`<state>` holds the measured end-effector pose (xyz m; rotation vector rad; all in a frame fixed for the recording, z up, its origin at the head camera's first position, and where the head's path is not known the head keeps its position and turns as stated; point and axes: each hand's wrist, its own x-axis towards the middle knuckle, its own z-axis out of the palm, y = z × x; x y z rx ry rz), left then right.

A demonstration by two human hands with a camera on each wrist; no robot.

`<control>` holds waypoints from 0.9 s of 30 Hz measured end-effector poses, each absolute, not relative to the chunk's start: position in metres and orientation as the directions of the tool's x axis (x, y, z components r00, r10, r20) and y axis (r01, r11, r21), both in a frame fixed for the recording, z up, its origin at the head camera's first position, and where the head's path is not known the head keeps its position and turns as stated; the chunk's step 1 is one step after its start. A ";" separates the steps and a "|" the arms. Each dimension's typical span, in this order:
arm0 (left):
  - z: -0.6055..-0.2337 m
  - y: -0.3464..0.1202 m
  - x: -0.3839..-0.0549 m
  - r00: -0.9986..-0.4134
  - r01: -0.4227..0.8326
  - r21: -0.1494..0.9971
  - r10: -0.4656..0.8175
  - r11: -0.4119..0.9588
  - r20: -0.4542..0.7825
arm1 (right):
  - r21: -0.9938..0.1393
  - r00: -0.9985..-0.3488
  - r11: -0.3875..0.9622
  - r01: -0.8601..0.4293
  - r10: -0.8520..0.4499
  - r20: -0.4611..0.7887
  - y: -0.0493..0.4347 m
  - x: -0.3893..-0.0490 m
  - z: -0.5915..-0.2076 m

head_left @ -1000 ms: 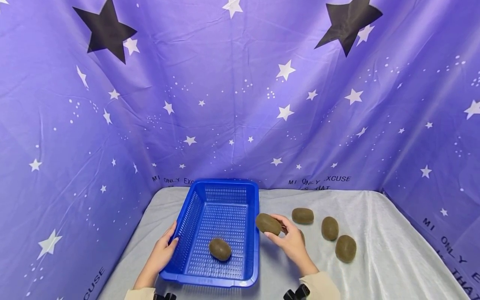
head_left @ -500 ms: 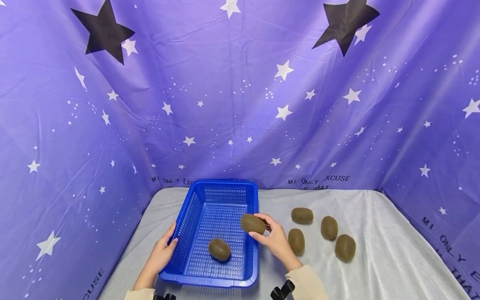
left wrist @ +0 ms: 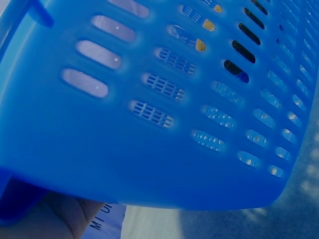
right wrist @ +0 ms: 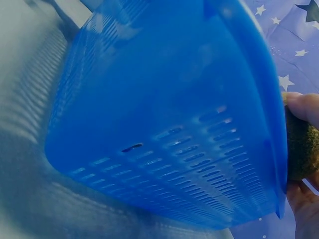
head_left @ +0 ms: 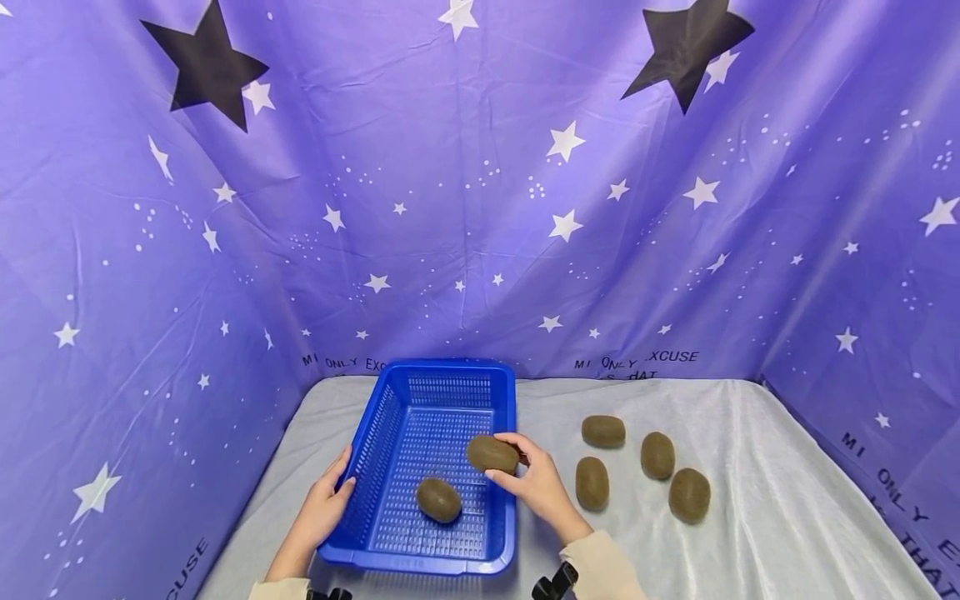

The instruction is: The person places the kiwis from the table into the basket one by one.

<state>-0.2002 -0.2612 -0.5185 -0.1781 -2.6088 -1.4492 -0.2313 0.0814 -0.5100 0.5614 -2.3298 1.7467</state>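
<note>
A blue plastic basket (head_left: 420, 564) with slotted walls stands on the cloth in the head view. My left hand (head_left: 321, 510) holds its left rim, thumb over the edge; its wall fills most of the left wrist view. Between thumb and fingers, my right hand (head_left: 542, 486) pinches a brown kiwi (head_left: 491, 454) above the basket's right side, inward of the rim. In the right wrist view that held kiwi (right wrist: 301, 144) shows partly, just past the rim. Another kiwi (head_left: 438, 500) lies on the basket floor, near the front.
Right of the basket, several kiwis lie on the pale cloth (head_left: 780, 517): one at the back (head_left: 603, 432), one nearer (head_left: 592, 483) and others farther right (head_left: 657, 456). Purple star-patterned curtains (head_left: 465, 250) close off the back and both sides.
My right hand has carried the kiwi leftward, from outside the right rim to above the basket's inside. A kiwi formerly behind that hand now shows on the cloth. The left hand stays put.
</note>
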 end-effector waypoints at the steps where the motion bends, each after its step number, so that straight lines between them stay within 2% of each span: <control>1: -0.519 -0.261 -0.200 -0.982 0.175 0.832 0.029 0.526 0.188 | -0.884 -0.913 0.244 -0.398 -0.193 0.358 0.081 -0.231 -0.510; 11: -0.519 -0.261 -0.200 -0.980 0.187 0.837 0.044 0.514 0.192 | -0.856 -0.888 0.240 -0.458 -0.159 0.431 0.080 -0.220 -0.494; 17: -0.519 -0.261 -0.200 -0.981 0.186 0.840 0.043 0.509 0.192 | -0.889 -0.914 0.224 -0.399 -0.171 0.368 0.088 -0.212 -0.480; 27: -0.517 -0.262 -0.200 -0.987 0.152 0.835 0.038 0.529 0.156 | -0.920 -0.941 0.203 -0.335 -0.121 0.316 0.110 -0.206 -0.489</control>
